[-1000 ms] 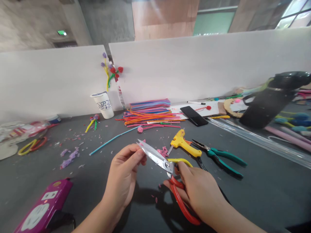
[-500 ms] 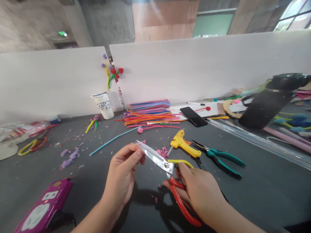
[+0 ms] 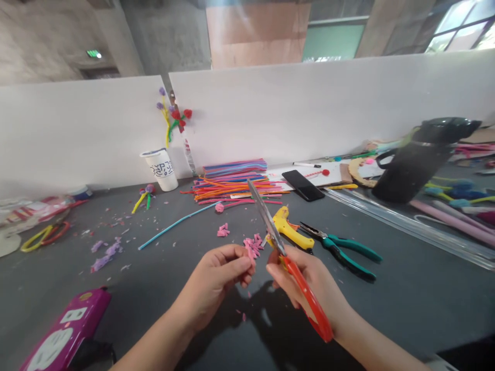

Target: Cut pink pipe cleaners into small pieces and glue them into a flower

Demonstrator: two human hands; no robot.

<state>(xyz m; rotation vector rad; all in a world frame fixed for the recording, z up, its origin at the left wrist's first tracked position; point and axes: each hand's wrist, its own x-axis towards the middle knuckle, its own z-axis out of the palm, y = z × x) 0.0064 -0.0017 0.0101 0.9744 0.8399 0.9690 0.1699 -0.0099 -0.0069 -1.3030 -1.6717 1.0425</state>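
My left hand (image 3: pixel 220 278) is closed in a pinch above the dark table. A small bit of pink fuzzy pipe cleaner (image 3: pixel 250 254) shows at its fingertips, partly hidden by them. My right hand (image 3: pixel 309 281) grips red-handled scissors (image 3: pixel 309 296), their blades pointing up and away and looking closed. Something thin and yellow shows beside the right fingers, mostly covered. Just beyond my left fingertips lies a pile of short pink cut pieces (image 3: pixel 256 241), with a smaller pink cluster (image 3: pixel 223 230) to its left.
A yellow glue gun (image 3: pixel 292 232) and green-handled pliers (image 3: pixel 348 247) lie to the right. Behind are pipe cleaners (image 3: pixel 232 188), a phone (image 3: pixel 303 185), a paper cup (image 3: pixel 160 170) and a black jug (image 3: pixel 412 165). A purple box (image 3: pixel 69 330) sits at left front.
The scissors have swung more upright, and their blades have left my left fingertips. My left hand has moved right, towards the pink pile. The small pink cluster is now uncovered.
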